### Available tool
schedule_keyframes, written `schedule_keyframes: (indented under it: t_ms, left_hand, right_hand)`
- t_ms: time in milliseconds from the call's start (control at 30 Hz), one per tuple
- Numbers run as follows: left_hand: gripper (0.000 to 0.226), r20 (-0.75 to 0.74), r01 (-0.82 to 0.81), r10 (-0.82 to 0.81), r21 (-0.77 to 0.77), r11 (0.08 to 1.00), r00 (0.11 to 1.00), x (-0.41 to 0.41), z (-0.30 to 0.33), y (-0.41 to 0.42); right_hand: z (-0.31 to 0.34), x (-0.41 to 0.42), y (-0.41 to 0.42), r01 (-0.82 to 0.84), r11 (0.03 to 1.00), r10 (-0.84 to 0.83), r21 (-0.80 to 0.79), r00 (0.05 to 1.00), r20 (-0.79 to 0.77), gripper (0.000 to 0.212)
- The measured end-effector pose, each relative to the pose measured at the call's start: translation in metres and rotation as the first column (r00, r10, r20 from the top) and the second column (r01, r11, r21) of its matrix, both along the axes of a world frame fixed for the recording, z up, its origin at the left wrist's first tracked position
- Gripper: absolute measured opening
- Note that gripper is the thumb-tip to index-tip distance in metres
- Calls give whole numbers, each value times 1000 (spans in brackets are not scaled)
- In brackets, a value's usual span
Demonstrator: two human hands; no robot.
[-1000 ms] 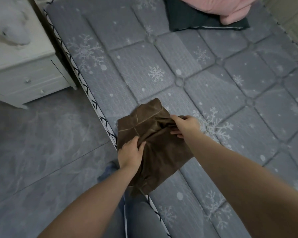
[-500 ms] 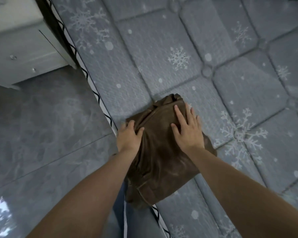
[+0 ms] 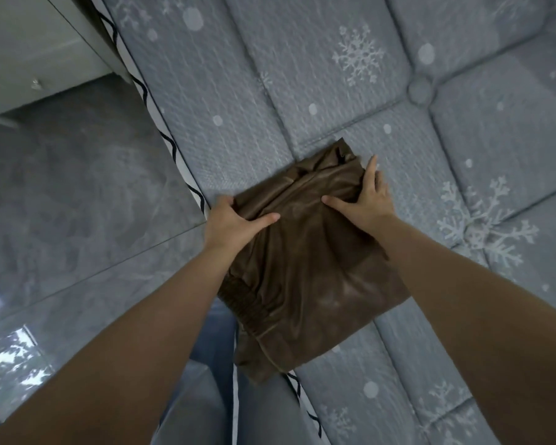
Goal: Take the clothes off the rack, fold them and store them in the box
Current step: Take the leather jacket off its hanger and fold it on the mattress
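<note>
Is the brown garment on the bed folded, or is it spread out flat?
Folded. The brown garment lies as a compact layered bundle at the bed edge, elastic waistband showing, with both hands on its far end.

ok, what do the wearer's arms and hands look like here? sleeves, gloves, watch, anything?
Both arms are bare from the frame edge to the wrist: no sleeves in view. The left hand and right hand are bare too, with no gloves, and no rings, watch or wristband that I can make out. The only clothing visible is blue denim trousers between the forearms.
</note>
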State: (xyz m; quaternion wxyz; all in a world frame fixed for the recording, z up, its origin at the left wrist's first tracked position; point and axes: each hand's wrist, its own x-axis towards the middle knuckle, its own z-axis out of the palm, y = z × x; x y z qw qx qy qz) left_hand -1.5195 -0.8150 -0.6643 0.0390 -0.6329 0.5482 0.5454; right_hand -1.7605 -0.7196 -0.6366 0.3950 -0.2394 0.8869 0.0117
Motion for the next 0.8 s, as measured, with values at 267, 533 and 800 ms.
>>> schedule_keyframes:
  t_ms: [267,533,800]
  left_hand:
    - [96,-100,154,-125,365,918,987,-3,0,2]
    - [75,-167,181,-123,397,900,978,11,0,24]
    - [71,-162,36,55,514,857,985,23,24,44]
  right_hand:
    - [16,-14,8,141,989,-144,39,985,95,89]
    - [27,-2,31,236,970,-212,-57,939,271,55]
    - [64,-1,41,347,937,-284,-38,821,495,57]
